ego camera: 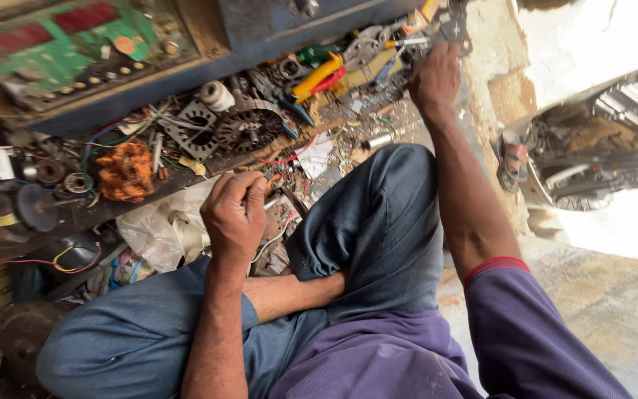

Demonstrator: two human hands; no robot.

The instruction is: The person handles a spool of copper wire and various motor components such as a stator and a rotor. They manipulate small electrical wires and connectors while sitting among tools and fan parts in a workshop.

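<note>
Down at your knees, on the cluttered low shelf [149,188], nearly everything lies loose and unsorted; your left hand [234,214] is closed into a loose fist above your lap, fingers curled around something small, possibly a thin wire or a small part, though you cannot tell from this view exactly what it grips; your right hand [433,77] is stretched well away from it, up to the far end of the shelf, with its fingers down among the pile of tools [348,63], touching or closing on one near the yellow-handled pliers [317,75]; whether it has actually clamped on a tool is hidden by the back of the hand.

As a judgement, you are at an early stage: the right hand looks to be fetching a tool, nothing is yet lifted clear, and no tool has met whatever the left hand holds; the two hands are far apart, so any joining work is yet to come.

Around you lie an orange copper coil [125,171], a round toothed metal disc [247,129], a white spool [215,94] and a crumpled plastic bag [164,229] just beside the left hand; a green circuit board [60,52] sits on the higher ledge; a sandal [512,159] lies off to the right, well apart.
</note>
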